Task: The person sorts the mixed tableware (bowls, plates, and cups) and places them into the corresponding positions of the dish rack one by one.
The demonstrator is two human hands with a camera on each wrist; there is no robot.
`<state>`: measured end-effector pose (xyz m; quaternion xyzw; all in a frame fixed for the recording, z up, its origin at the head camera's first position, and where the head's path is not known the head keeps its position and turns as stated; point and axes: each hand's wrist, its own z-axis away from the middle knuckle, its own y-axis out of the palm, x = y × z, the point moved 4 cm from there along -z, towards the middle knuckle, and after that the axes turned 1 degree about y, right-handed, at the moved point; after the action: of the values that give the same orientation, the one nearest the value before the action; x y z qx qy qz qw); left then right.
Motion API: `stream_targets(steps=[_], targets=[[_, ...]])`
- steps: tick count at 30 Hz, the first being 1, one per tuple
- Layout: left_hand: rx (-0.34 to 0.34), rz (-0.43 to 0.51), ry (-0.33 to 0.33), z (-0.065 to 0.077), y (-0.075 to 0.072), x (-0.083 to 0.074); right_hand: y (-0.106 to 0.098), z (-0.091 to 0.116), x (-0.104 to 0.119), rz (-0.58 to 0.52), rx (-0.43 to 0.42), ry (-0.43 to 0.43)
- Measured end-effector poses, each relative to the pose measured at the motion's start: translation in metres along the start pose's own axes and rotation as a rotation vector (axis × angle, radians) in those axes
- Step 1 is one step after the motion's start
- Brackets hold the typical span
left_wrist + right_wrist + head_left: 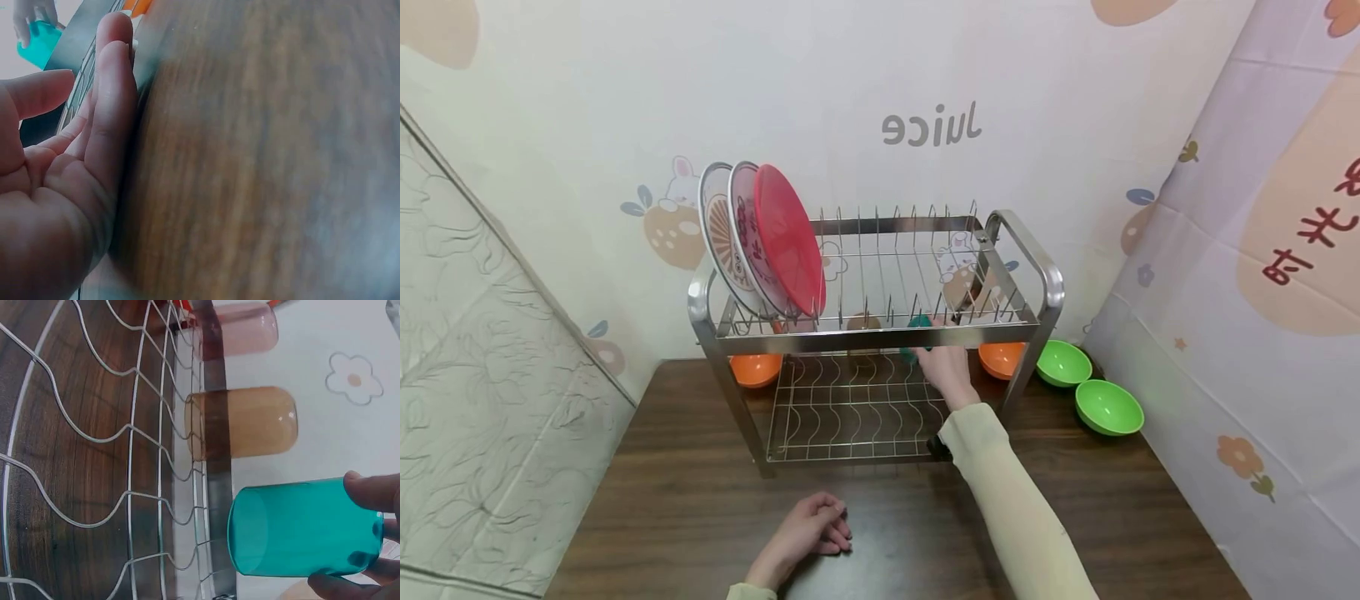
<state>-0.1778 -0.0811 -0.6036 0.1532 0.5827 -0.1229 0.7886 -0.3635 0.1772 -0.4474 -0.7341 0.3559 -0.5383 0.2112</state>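
Observation:
My right hand (949,371) reaches between the two tiers of a metal dish rack (880,338). Its thumb and fingers grip one end of a teal see-through cup (300,528); the cup's other end is close to the back rail of the lower tier. Beside it on that tier stand an amber cup (262,422) and a pink cup (247,328), in a row along the back. Holding nothing, my left hand (808,529) rests on its side on the table in front of the rack, fingers loosely bent.
On the upper tier's left lean a red plate (790,237) and two patterned plates. An orange bowl (756,371) sits behind the rack's left legs, another orange bowl (1002,358) at its right. Two green bowls (1108,407) lie on the dark wooden table (670,500), near the right wall.

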Motion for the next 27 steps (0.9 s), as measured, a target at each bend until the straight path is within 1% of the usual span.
stream_targets(steps=[4, 9, 11, 13, 17, 21, 23, 26, 27], targets=[[0.003, 0.005, 0.005, -0.001, 0.000, 0.000, 0.011, -0.009, -0.008, 0.014, 0.025, 0.024], [-0.004, 0.012, 0.003, 0.000, -0.002, 0.000, 0.023, -0.020, -0.017, 0.059, 0.020, 0.024], [0.000, 0.016, 0.003, -0.001, -0.002, 0.000, 0.025, -0.023, -0.021, 0.071, 0.022, 0.032], [0.002, 0.021, 0.001, -0.001, 0.000, 0.000, 0.025, -0.026, -0.025, 0.064, 0.043, 0.048], [-0.001, 0.029, -0.006, -0.001, 0.000, 0.001, 0.025, -0.027, -0.031, 0.012, 0.089, 0.085], [0.000, 0.026, -0.004, -0.001, -0.001, 0.001, 0.025, -0.030, -0.034, -0.003, 0.117, 0.077], [0.002, 0.028, -0.001, -0.002, -0.001, 0.000, 0.025, -0.033, -0.034, 0.014, 0.133, 0.072], [0.002, 0.030, 0.001, -0.002, -0.002, -0.001, 0.028, -0.036, -0.035, 0.029, 0.163, 0.091], [0.002, 0.032, -0.002, -0.002, -0.002, 0.000, 0.029, -0.037, -0.036, 0.058, 0.175, 0.088]])
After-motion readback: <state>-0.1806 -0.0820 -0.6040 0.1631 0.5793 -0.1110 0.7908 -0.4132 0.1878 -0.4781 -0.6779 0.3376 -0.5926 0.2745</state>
